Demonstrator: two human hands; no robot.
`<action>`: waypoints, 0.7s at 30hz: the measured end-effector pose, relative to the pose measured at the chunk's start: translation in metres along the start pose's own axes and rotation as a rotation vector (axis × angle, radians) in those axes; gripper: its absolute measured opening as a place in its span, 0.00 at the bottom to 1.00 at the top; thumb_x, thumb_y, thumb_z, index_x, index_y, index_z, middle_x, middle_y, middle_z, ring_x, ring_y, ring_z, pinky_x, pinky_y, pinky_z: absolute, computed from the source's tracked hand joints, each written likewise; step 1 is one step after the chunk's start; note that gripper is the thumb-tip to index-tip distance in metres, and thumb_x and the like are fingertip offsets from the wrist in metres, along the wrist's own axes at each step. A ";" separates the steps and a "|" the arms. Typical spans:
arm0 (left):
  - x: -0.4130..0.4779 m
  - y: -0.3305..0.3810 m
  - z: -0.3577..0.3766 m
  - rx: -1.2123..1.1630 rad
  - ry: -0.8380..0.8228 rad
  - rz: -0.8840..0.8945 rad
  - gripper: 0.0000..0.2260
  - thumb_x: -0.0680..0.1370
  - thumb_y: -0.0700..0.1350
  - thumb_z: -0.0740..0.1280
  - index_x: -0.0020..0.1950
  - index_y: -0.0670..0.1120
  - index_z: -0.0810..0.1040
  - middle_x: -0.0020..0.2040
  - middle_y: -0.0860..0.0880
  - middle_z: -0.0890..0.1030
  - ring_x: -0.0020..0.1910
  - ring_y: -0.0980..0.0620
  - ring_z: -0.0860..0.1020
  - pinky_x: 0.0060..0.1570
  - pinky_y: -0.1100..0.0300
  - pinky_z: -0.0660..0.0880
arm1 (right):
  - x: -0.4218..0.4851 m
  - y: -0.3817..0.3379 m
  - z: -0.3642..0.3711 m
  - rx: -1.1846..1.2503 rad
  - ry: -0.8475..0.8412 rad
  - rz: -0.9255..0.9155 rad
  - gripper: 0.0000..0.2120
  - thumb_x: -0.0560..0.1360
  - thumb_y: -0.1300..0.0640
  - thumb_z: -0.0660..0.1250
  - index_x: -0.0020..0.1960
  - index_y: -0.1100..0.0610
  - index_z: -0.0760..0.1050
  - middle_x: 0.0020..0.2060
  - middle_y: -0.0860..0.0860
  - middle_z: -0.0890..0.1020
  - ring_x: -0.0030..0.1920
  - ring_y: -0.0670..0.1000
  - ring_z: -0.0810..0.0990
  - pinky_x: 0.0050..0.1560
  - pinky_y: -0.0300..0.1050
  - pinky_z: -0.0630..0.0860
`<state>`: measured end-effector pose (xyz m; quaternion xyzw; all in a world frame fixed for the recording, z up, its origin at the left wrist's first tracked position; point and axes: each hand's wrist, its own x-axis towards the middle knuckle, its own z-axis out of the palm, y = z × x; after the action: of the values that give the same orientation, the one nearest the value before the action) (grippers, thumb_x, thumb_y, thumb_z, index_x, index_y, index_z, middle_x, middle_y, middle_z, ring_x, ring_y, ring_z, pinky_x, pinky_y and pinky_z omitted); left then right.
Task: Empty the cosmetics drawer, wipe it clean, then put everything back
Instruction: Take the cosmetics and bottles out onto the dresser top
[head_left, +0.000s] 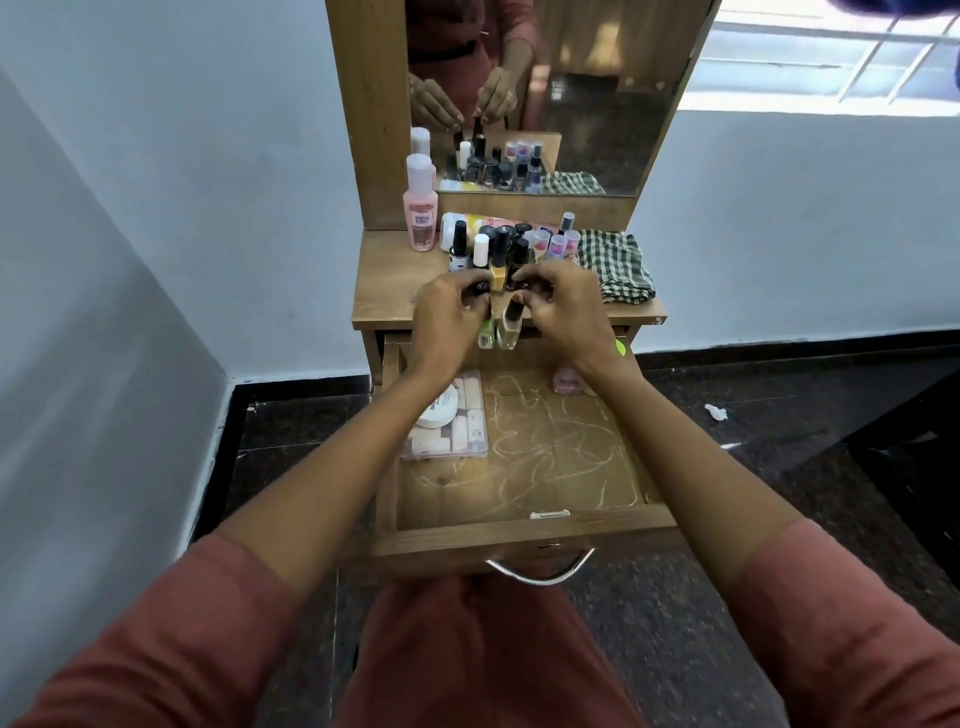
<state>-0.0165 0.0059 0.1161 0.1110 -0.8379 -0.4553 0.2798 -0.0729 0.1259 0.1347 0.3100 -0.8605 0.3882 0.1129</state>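
The wooden drawer (519, 535) is pulled open below the dresser top (387, 291). Its floor shows pale chalky smears. My left hand (449, 312) and my right hand (563, 306) are raised over the dresser's front edge, each gripping small nail polish bottles by their black caps; a green bottle (485, 335) and a clear bottle (509, 332) hang below my fingers. A yellow bottle (498, 275) stands between my hands. Inside the drawer lie a clear pouch of cosmetics (452, 434) at the left and a pink jar (566, 379) at the back right.
On the dresser top stand several bottles (498, 239), a tall pink lotion bottle (420, 208) and a checked cloth (615, 265). A mirror (597, 93) rises behind them. White walls close in at the left. A dark table edge (914, 447) sits at the right.
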 end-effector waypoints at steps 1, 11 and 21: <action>0.005 0.001 -0.004 0.005 0.021 0.006 0.13 0.73 0.33 0.67 0.57 0.39 0.79 0.52 0.43 0.82 0.46 0.53 0.80 0.44 0.76 0.73 | 0.004 -0.003 0.000 0.006 0.009 -0.007 0.10 0.70 0.70 0.67 0.51 0.67 0.79 0.46 0.60 0.82 0.43 0.52 0.79 0.43 0.31 0.74; 0.040 -0.002 -0.013 0.057 0.079 -0.049 0.12 0.73 0.35 0.67 0.56 0.41 0.79 0.53 0.43 0.82 0.49 0.51 0.80 0.50 0.67 0.72 | 0.035 -0.011 0.019 0.006 -0.008 0.022 0.10 0.71 0.70 0.66 0.52 0.67 0.78 0.49 0.62 0.81 0.47 0.55 0.80 0.44 0.30 0.69; 0.055 -0.012 -0.003 0.064 0.070 -0.054 0.12 0.73 0.35 0.67 0.56 0.41 0.80 0.53 0.44 0.82 0.51 0.51 0.80 0.51 0.67 0.73 | 0.046 -0.007 0.029 -0.004 -0.025 0.027 0.11 0.72 0.67 0.67 0.54 0.67 0.77 0.50 0.61 0.81 0.46 0.50 0.78 0.44 0.29 0.68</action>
<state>-0.0603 -0.0271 0.1274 0.1586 -0.8385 -0.4313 0.2928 -0.1027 0.0800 0.1392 0.3029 -0.8669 0.3838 0.0973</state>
